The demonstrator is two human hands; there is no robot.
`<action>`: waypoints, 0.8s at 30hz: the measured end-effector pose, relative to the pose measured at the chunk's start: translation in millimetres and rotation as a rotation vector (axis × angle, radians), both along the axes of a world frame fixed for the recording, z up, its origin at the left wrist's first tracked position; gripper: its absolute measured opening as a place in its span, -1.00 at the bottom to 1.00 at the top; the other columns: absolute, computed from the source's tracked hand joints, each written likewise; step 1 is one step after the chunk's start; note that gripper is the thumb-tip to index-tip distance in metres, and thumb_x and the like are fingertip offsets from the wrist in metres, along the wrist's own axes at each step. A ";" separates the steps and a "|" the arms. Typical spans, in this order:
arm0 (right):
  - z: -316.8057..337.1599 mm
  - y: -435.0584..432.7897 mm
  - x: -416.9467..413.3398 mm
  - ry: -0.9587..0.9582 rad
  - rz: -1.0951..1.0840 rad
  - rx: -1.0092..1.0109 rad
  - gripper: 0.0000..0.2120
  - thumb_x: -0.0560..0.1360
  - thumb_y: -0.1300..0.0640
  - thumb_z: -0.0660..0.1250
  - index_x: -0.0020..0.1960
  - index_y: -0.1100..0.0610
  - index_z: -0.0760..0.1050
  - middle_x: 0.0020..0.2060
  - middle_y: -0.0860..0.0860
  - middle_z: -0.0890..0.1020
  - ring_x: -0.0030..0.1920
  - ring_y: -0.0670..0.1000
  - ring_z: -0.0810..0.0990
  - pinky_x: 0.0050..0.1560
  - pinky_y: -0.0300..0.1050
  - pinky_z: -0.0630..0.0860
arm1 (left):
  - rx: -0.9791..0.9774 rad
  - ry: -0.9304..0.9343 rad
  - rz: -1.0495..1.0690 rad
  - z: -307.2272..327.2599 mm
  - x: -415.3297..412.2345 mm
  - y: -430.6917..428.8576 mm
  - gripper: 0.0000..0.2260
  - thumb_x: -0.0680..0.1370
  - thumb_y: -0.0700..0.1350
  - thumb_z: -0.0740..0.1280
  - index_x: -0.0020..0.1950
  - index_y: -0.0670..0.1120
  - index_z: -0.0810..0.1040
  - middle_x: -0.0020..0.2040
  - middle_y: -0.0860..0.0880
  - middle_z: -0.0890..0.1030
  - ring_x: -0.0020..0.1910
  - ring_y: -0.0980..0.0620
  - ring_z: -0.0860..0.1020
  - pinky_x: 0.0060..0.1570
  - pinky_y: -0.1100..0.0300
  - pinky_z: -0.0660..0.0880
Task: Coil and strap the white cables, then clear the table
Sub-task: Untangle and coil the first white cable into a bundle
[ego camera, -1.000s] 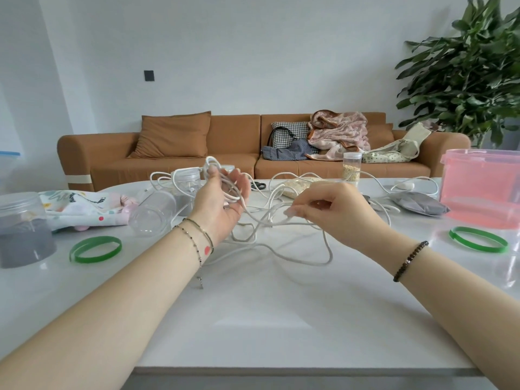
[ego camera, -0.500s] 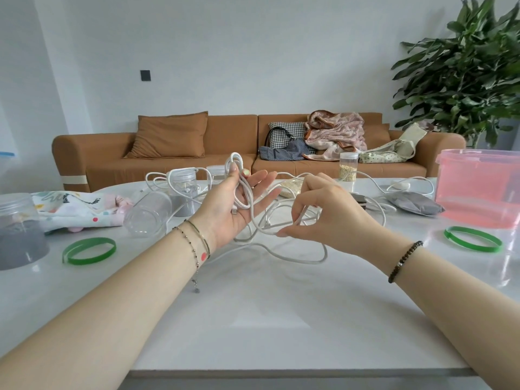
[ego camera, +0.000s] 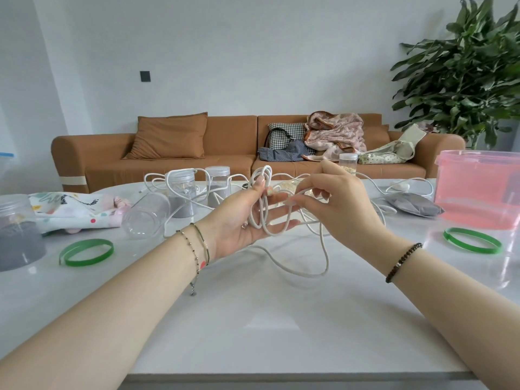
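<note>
L hand (ego camera: 239, 220) is raised over the table (ego camera: 267, 319) at centre, palm turned up and toward the camera. Several loops of the white cable (ego camera: 263, 204) hang across its fingers, w/ the thumb clamped onto the bundle near the top. The fingers are mostly straight, so the grip is thumb against fingers, closed on the coil. Loop tops stick up above the thumb.

R hand (ego camera: 337, 204) is just right of it, back of hand to camera. Thumb + index are pinched together on a strand of the same cable, close to the L fingertips; the other fingers are loosely curled. From btwn the hands the slack drops to the table and lies in one big open loop on the near side.

More loose cables (ego camera: 405, 181) sprawl over the far part of the table, round the jars and out to the right.

- Left: big jar (ego camera: 17, 232) w/ grey contents, patterned cloth (ego camera: 73, 212), green band (ego camera: 86, 252) lying flat.
- Centre-left: clear jar (ego camera: 146, 215) on its side, and behind it two lidded jars (ego camera: 181, 195) w/ grey fill.
- Right: grey pouch (ego camera: 415, 204), pink tub (ego camera: 478, 190), second green band (ego camera: 472, 240) near it.
- Far centre: small jar (ego camera: 348, 161) w/ pale grains.
- Beyond the table: brown sofa (ego camera: 225, 153) w/ bags and cloth on it, plant (ego camera: 464, 74) far right.
</note>
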State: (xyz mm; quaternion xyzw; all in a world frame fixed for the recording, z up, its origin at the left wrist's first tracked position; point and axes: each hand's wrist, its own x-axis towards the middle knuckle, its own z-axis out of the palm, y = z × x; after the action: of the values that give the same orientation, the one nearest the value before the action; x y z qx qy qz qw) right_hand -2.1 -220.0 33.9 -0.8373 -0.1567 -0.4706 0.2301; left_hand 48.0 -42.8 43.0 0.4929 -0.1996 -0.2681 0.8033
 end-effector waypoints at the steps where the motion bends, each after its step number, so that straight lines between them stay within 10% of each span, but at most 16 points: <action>1: 0.3 0.4 -0.4 -0.013 0.014 0.017 -0.87 0.40 0.04 0.54 -0.19 0.09 0.66 -0.26 -0.06 0.44 -0.27 -0.14 0.41 -0.23 -0.35 0.30 | 0.016 -0.007 -0.019 -0.4 0.8 0.0 -0.63 0.68 0.01 0.19 -0.16 -0.21 0.57 -0.06 -0.17 0.69 0.05 -0.19 0.69 -0.01 -0.15 0.64; 9: -2.7 3.9 0.2 -0.050 0.033 -0.014 -0.81 0.39 -0.03 0.55 -0.23 0.04 0.60 -0.28 -0.14 0.42 -0.29 -0.17 0.41 -0.26 -0.35 0.30 | 0.149 -0.076 -0.126 -6.2 -1.1 -2.9 -0.68 0.64 0.10 0.21 0.19 -0.12 0.47 -0.17 -0.03 0.57 -0.41 0.11 0.40 -0.46 0.35 0.35; 15: -2.7 1.0 2.6 -0.068 -0.020 -0.006 -0.67 0.37 -0.12 0.51 -0.20 0.10 0.49 -0.26 -0.14 0.42 -0.25 -0.16 0.41 -0.28 -0.11 0.41 | 0.310 -0.101 -0.298 -7.5 -2.7 -0.7 -0.70 0.66 0.18 0.14 -0.13 0.01 0.40 -0.30 0.04 0.36 -0.42 0.16 0.22 -0.59 0.43 0.13; 24: -4.3 0.6 4.6 -0.037 0.027 -0.041 -0.88 0.55 0.08 0.39 -0.09 0.11 0.50 -0.18 -0.22 0.39 -0.20 -0.22 0.43 -0.20 -0.18 0.38 | 0.311 -0.069 -0.264 -10.6 3.3 -1.5 -0.67 0.66 0.19 0.13 -0.06 -0.05 0.39 -0.33 0.07 0.19 -0.45 0.17 0.15 -0.62 0.41 0.08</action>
State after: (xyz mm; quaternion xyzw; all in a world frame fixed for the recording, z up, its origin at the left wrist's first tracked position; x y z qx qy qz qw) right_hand 2.6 -219.4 29.6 -0.8308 -0.1818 -0.4796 0.2162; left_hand 51.3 -44.3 32.4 0.5895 -0.2461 -0.3814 0.6682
